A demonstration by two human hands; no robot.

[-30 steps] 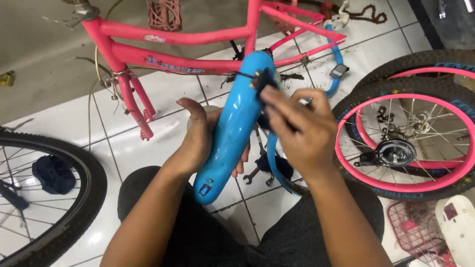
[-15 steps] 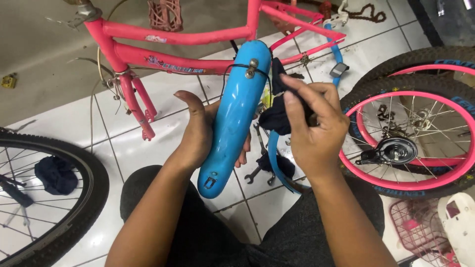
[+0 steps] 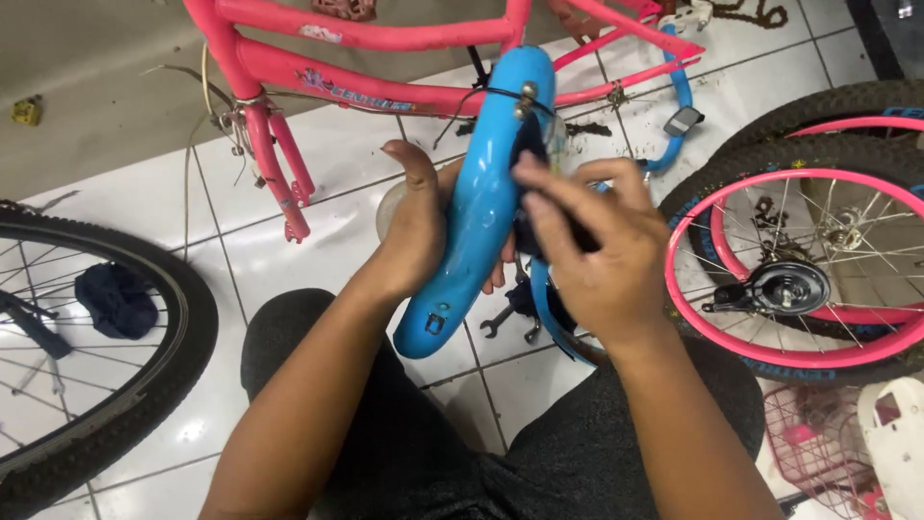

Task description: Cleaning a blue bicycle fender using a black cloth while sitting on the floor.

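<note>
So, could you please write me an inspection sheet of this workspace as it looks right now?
Surface: white tiled floor, glossy, with dark specks near the frame.
Job's things: blue bicycle fender, curved, held upright over the lap; dark cloth pressed against its right side.
Clutter: small wrenches on the tiles below the fender; dark blue rag behind the black wheel; pink basket at lower right.
Hands: left hand grips the fender; right hand holds the cloth on it.
Cables: thin cable hanging by the fork.
Surroundings: pink bicycle frame lying on the floor; pink-rimmed wheels at right.
</note>
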